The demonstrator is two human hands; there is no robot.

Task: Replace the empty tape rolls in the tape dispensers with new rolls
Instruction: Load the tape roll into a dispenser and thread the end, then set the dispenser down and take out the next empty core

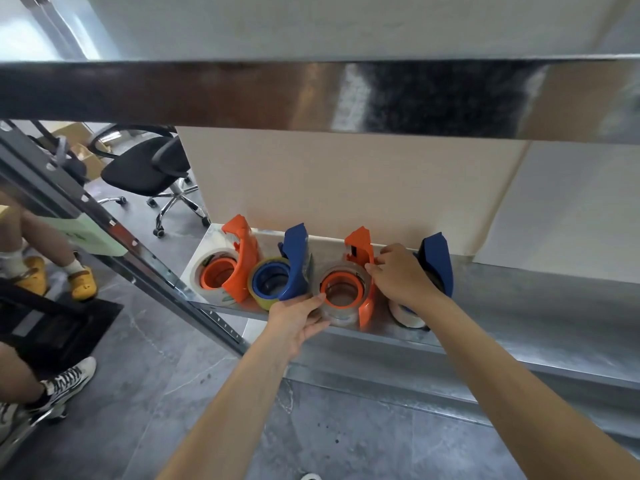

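Observation:
Several tape dispensers stand in a row on a metal shelf (519, 306). From the left: an orange dispenser (242, 258) with a whitish roll, a blue dispenser (294, 265) with a yellowish roll (258, 289), an orange dispenser (362, 251) with a clear tape roll (341, 306), and a blue dispenser (438, 261) with a white roll (407, 315) partly hidden behind my right arm. My left hand (298, 317) holds the clear roll's left and lower edge. My right hand (401, 275) grips the right side of that orange dispenser.
A shiny shelf beam (311, 95) crosses overhead. A cardboard sheet (346, 181) backs the shelf. A slanted metal upright (138, 258) stands to the left. A black swivel chair (152, 171) and other people's legs and shoes (69, 379) are on the grey floor at left.

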